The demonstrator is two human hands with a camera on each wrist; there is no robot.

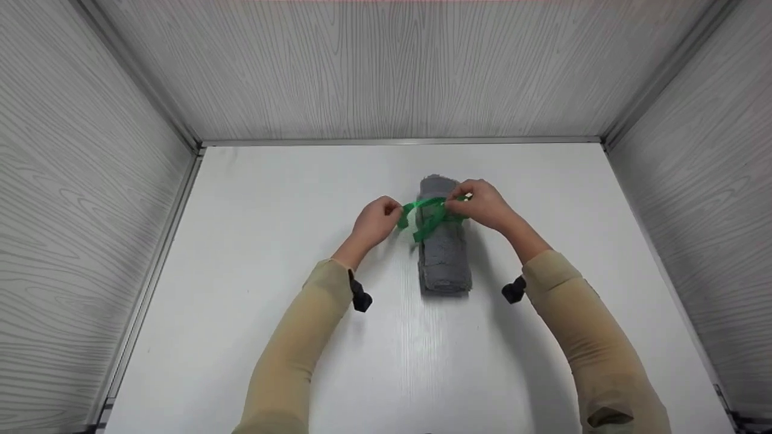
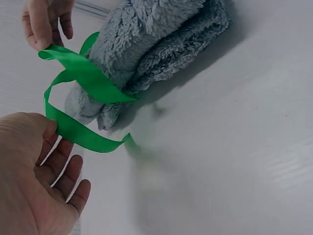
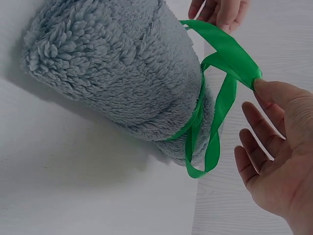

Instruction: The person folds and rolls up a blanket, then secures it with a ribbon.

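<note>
A rolled grey fluffy towel [image 1: 445, 259] lies lengthwise on the white table, with a green ribbon [image 1: 431, 224] round its far part. Left of the roll, my left hand [image 1: 377, 222] pinches one stretch of the ribbon between thumb and index finger; its other fingers are loosely bent in the left wrist view. My right hand [image 1: 482, 205], above the roll's right side, pinches a loop of the ribbon [image 3: 230, 51] between thumb and fingertip. Loose ribbon ends hang over the towel's left side. The ribbon's underside beneath the roll is hidden.
The white table [image 1: 271, 241] is bounded by a grey wood-grain back wall [image 1: 386, 72] and side walls [image 1: 78, 211] with metal edging. Black wrist cameras [image 1: 360, 298] hang below both tan sleeves [image 1: 295, 343].
</note>
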